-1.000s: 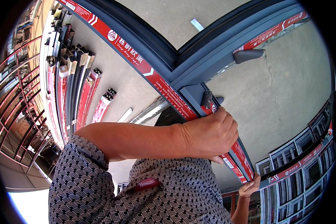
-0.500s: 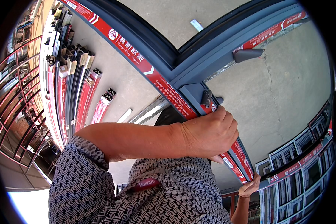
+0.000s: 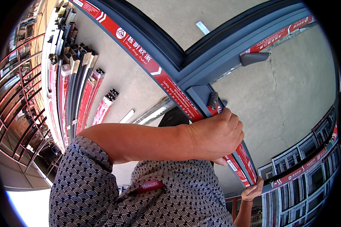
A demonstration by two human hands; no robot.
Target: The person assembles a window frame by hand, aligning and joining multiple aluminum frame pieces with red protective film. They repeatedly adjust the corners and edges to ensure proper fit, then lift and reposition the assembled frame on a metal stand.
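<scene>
Person holds a large dark blue-grey frame (image 3: pixel 151 41) with both hands. Left forearm crosses in front of the torso from the left; left hand (image 3: pixel 218 136) sits on the long bar, fingers curled and closed around it, knuckles up, tips hidden on the far side. Right hand (image 3: pixel 252 190) is at the bar's near end, lower right, fingers bent over the end corner and gripping; details small there.

Frame stands above the concrete floor (image 3: pixel 303 94), in front of the body; the long bar runs from upper left down to the right hand, with red printed film (image 3: pixel 111 24) along it. Crossbar (image 3: pixel 223 56) branches off toward the upper right, also part film-covered. Grey handle-like piece (image 3: pixel 255 59) sticks out by the crossbar. Short dark cylindrical piece (image 3: pixel 213 100) sits just beyond the left hand, by the joint. Another red-filmed bar (image 3: pixel 307 166) runs from near the right hand toward the right rim.

On the floor: 1 short silver offcut (image 3: pixel 202 27) near the far edge; long wrapped profiles (image 3: pixel 91 90) stacked along the left edge; 1 shorter red-wrapped bundle (image 3: pixel 104 108) beside them; 1 silver strip (image 3: pixel 153 112) behind the left forearm. Red railing (image 3: pixel 21 72) at far left. Rack-like stacked frames (image 3: pixel 291 212) at the floor's lower right corner. Patterned shirt (image 3: pixel 178 200) fills the lower middle.
</scene>
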